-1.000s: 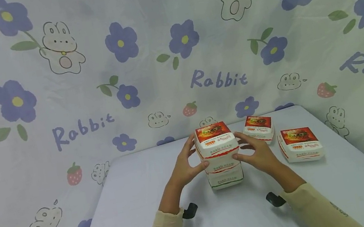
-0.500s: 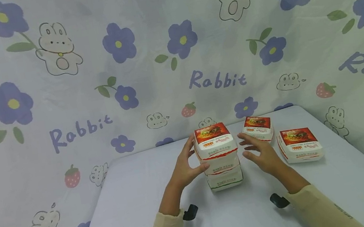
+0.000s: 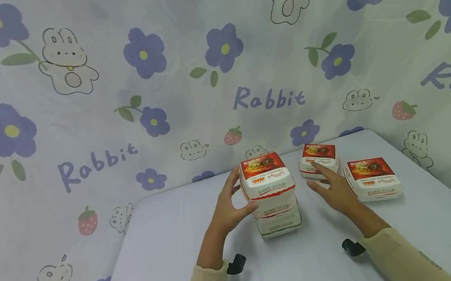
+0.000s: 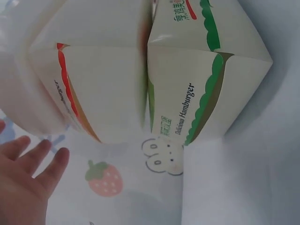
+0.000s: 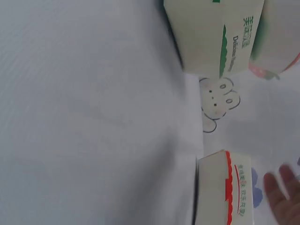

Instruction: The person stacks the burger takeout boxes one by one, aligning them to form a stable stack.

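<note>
Three burger boxes stand stacked on the table in the head view: the top burger box [image 3: 266, 173] with a red printed lid, the middle burger box [image 3: 275, 205], and the green-edged bottom burger box [image 3: 279, 223]. My left hand [image 3: 226, 212] is at the stack's left side, thumb near the front. Its fingers [image 4: 51, 168] look spread and apart from the boxes in the left wrist view. My right hand [image 3: 336, 190] reaches forward with loose fingers just in front of the back burger box [image 3: 318, 152], holding nothing. That hand's fingers [image 5: 276, 190] are blurred in the right wrist view.
Another burger box [image 3: 372, 178] with a red lid lies to the right of my right hand. A white cloth covers the table [image 3: 172, 249]. Behind it hangs a curtain [image 3: 181, 88] printed with flowers and rabbits.
My right hand has let go of the stack's right side and moved right to the back burger box. The left hand stays by the stack, and the stack remains standing.
</note>
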Motion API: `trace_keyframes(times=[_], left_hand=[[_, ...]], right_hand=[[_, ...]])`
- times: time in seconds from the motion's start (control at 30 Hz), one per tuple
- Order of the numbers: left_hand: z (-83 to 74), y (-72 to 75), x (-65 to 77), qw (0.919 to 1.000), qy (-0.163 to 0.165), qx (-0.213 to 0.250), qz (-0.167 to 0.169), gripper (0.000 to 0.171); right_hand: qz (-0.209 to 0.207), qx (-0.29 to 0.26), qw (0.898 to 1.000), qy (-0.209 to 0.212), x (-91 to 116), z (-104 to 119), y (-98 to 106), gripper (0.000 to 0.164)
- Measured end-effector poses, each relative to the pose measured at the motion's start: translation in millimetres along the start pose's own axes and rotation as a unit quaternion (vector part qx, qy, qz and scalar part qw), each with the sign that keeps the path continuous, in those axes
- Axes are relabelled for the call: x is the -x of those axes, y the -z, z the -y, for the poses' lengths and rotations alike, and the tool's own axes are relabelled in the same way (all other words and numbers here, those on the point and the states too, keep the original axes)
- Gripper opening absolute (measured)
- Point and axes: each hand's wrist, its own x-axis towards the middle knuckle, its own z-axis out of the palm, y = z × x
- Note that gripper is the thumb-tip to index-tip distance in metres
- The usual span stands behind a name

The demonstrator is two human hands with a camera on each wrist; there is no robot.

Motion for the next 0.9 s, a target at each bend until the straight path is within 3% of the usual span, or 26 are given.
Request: trace_keyframes(times=[0.1,0.4,0.7,0.9], left_hand=[[-1.5,0.2,0.8,1.0000,0.006,0.004,-0.006,0.099],[-3.8,-0.2,-1.5,0.9989,-0.020,0.021,-0.036,0.098],[-12.7,1.9,-0.8,0.9980,-0.038,0.005,-0.050,0.097],[-12.8,1.2,-5.5,0.9976,-0.056,0.016,-0.038,0.100]], right_hand=[[0.008,0.039,0.999,-0.031,-2.7,-5.9,1.5,0.080],[-0.006,0.097,0.994,-0.043,-12.2,-19.6,5.2,0.087],[0.002,0.115,0.992,-0.056,-28.7,-44.0,13.0,0.095],[0.034,0.126,0.989,-0.074,-47.4,-58.1,21.2,0.097]])
